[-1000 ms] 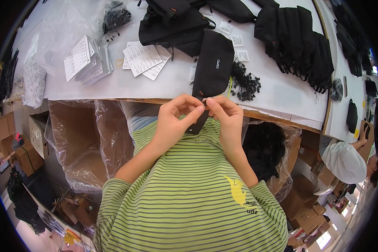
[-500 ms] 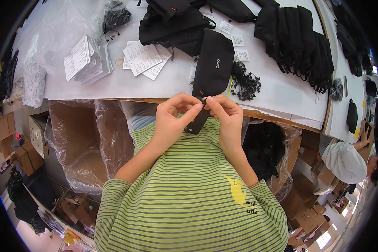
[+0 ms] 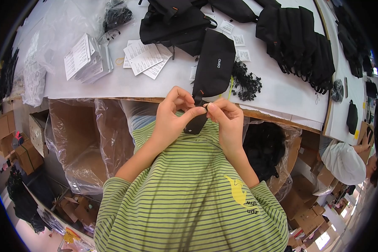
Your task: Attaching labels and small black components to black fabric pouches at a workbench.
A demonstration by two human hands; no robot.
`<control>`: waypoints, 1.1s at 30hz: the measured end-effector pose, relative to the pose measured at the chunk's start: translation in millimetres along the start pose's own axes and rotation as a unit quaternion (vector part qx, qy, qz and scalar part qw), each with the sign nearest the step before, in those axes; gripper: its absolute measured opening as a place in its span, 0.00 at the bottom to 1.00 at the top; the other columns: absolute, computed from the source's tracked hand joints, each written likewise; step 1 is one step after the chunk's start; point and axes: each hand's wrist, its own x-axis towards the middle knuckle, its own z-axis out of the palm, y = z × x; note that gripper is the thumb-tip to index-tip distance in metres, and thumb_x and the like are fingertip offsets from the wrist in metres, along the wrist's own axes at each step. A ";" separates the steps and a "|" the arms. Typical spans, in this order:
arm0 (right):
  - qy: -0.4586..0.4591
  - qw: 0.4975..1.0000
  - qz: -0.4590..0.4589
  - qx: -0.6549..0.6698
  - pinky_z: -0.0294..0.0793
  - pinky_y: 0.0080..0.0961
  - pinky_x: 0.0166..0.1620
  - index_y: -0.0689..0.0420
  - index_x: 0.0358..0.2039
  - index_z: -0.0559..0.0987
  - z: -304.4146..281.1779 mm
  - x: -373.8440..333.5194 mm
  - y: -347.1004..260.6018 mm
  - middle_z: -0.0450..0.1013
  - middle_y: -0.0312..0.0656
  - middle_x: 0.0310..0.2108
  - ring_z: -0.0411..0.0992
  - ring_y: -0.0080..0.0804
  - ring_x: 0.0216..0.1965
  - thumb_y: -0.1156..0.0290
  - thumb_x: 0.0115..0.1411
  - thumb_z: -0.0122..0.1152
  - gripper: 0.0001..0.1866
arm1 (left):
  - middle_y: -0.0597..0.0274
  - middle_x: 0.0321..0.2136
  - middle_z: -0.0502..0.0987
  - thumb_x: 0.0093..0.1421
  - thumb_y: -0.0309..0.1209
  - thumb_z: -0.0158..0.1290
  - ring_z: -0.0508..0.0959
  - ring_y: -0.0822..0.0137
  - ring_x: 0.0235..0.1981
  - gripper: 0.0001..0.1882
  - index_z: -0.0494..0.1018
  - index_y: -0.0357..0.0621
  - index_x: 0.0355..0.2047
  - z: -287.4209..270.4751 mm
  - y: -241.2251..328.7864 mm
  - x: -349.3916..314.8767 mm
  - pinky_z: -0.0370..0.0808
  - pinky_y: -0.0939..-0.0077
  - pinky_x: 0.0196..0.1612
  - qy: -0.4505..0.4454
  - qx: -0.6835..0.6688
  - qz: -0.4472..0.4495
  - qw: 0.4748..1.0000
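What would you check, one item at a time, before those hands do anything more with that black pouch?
1. Left hand grips the pouch's end: ok, its fingers pinch there.
2. Right hand meets it at the same spot: ok.
3. Black pouch is supported: ok, most of it lies on the white table, with its near end hanging over the edge.
4. The small part pinched between the fingertips: cannot tell, hidden.
5. Bundle of black cords lies clear of the pouch: not ok, it touches the pouch's right side.
6. Paper tags within reach: ok.
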 end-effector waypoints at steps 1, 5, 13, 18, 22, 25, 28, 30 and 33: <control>-0.006 1.000 -0.004 -0.004 0.65 0.14 0.32 0.62 0.27 0.80 0.4 -0.5 0.1 0.73 0.34 0.25 0.68 0.17 0.27 0.76 0.57 0.63 0.04 | 0.67 0.26 0.74 0.53 0.26 0.62 0.73 0.79 0.27 0.13 0.68 0.38 0.34 -0.9 -0.9 -0.8 0.71 0.84 0.33 -0.006 -0.007 -0.007 1.000; -0.014 1.000 -0.004 -0.009 0.65 0.14 0.32 0.62 0.27 0.80 -0.1 0.2 -2.2 0.73 0.33 0.25 0.68 0.16 0.27 0.76 0.57 0.63 0.04 | 0.69 0.24 0.73 0.53 0.25 0.62 0.72 0.79 0.26 0.11 0.70 0.39 0.33 3.7 1.7 -2.3 0.70 0.83 0.32 0.004 -0.047 -0.009 0.999; 0.069 0.745 -0.305 -0.589 0.65 0.35 0.46 0.58 0.39 0.75 -5.1 52.0 -10.6 0.69 0.42 0.39 0.66 0.40 0.46 0.61 0.49 0.68 0.20 | 0.64 0.21 0.72 0.51 0.25 0.61 0.69 0.68 0.22 0.06 0.76 0.40 0.29 21.4 14.8 -9.6 0.66 0.76 0.25 -0.152 0.216 0.170 0.950; 0.084 0.730 -0.202 -0.647 0.68 0.36 0.48 0.58 0.40 0.72 -15.3 66.8 -8.4 0.70 0.45 0.44 0.69 0.45 0.47 0.66 0.48 0.65 0.20 | 0.64 0.23 0.71 0.50 0.28 0.61 0.70 0.64 0.24 0.08 0.74 0.42 0.29 24.0 13.7 -7.1 0.68 0.71 0.27 -0.206 0.288 0.290 0.889; 0.150 0.794 -0.223 -0.545 0.74 0.34 0.40 0.62 0.32 0.77 -29.7 54.3 -21.9 0.78 0.45 0.34 0.77 0.45 0.36 0.72 0.52 0.60 0.09 | 0.62 0.35 0.75 0.51 0.25 0.60 0.73 0.61 0.34 0.11 0.75 0.42 0.36 20.1 19.0 8.5 0.71 0.71 0.35 -0.107 0.256 0.300 0.913; 0.114 0.856 -0.191 -0.466 0.74 0.25 0.40 0.63 0.35 0.79 -23.4 28.4 -55.9 0.78 0.44 0.31 0.78 0.33 0.33 0.78 0.54 0.59 0.07 | 0.62 0.42 0.73 0.50 0.23 0.59 0.72 0.59 0.44 0.15 0.74 0.44 0.40 6.3 24.1 41.7 0.69 0.68 0.44 -0.078 0.343 0.365 0.862; 0.045 0.877 -0.177 -0.445 0.74 0.21 0.39 0.64 0.36 0.79 -16.7 13.5 -71.7 0.78 0.43 0.29 0.78 0.26 0.31 0.79 0.55 0.59 0.07 | 0.65 0.42 0.73 0.47 0.24 0.60 0.70 0.60 0.46 0.17 0.75 0.46 0.40 3.9 30.9 53.6 0.66 0.66 0.48 -0.062 0.430 0.428 0.792; 0.025 0.886 -0.186 -0.423 0.75 0.21 0.38 0.64 0.36 0.79 -13.1 13.1 -75.4 0.78 0.42 0.29 0.78 0.25 0.31 0.79 0.55 0.59 0.07 | 0.66 0.42 0.72 0.46 0.24 0.60 0.70 0.61 0.47 0.18 0.75 0.46 0.40 -1.5 28.1 57.8 0.65 0.65 0.49 -0.071 0.448 0.438 0.776; -0.001 0.902 -0.192 -0.388 0.75 0.19 0.37 0.65 0.35 0.79 -9.6 13.7 -78.1 0.78 0.41 0.29 0.77 0.24 0.30 0.80 0.55 0.59 0.07 | 0.67 0.40 0.72 0.44 0.26 0.62 0.70 0.62 0.46 0.18 0.75 0.46 0.38 -12.8 33.2 59.3 0.65 0.65 0.49 -0.085 0.472 0.458 0.748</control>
